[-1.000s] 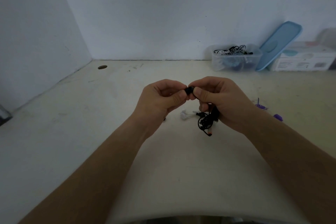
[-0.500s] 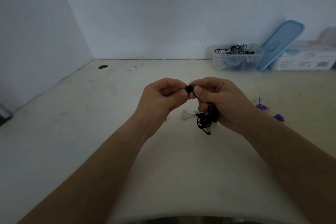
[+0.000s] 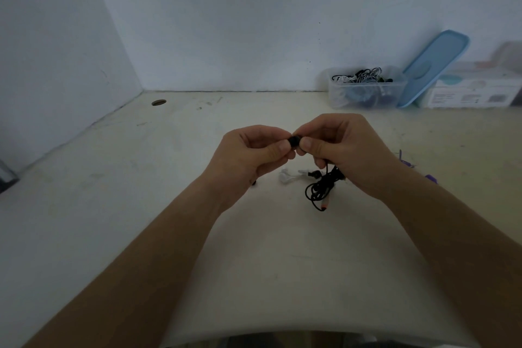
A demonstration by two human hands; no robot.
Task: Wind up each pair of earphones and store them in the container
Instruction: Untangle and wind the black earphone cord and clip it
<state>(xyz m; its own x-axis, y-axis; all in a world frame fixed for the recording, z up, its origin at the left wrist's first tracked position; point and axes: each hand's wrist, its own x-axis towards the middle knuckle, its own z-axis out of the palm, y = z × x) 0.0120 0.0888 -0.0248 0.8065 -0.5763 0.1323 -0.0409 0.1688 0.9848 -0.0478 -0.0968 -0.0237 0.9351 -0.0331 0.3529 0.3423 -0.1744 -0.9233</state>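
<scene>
While the left hand (image 3: 254, 150) and the right hand (image 3: 344, 147) both pinch the small bud (image 3: 294, 141) of the black earphones (image 3: 324, 181) above the middle of the table (image 3: 282, 263), the cord (image 3: 308, 192) hangs in loose loops under the right hand. It looks light, thin and floppy, so it may tangle. Best hold the bud and loop gently. The box (image 3: 337, 94) sits far right.
</scene>
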